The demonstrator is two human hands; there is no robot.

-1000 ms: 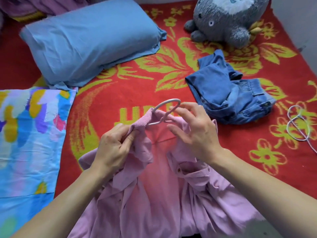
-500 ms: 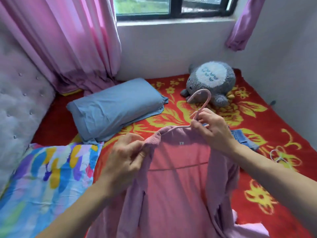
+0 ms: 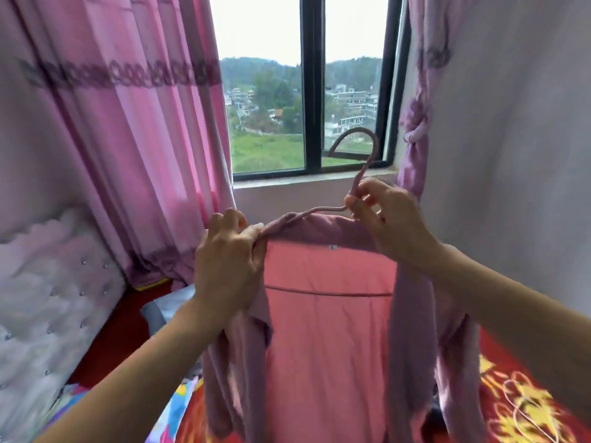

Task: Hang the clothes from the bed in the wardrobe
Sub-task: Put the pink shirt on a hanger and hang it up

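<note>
Your right grip (image 3: 390, 222) pinched the hanger (image 3: 364, 167) neck and your left grip (image 3: 228, 266) the collar of the pink shirt (image 3: 326, 330), now lifted off the bed (image 3: 511, 410) and hanging before the window (image 3: 265, 123), ready, it seemed, for the wardrobe.

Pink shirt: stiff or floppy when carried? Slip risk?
Probably floppy: the pink shirt drapes in loose folds below the hanger. Likely light; a thin hanger holds it up. Could slide off: the left hand pinches its shoulder.
</note>
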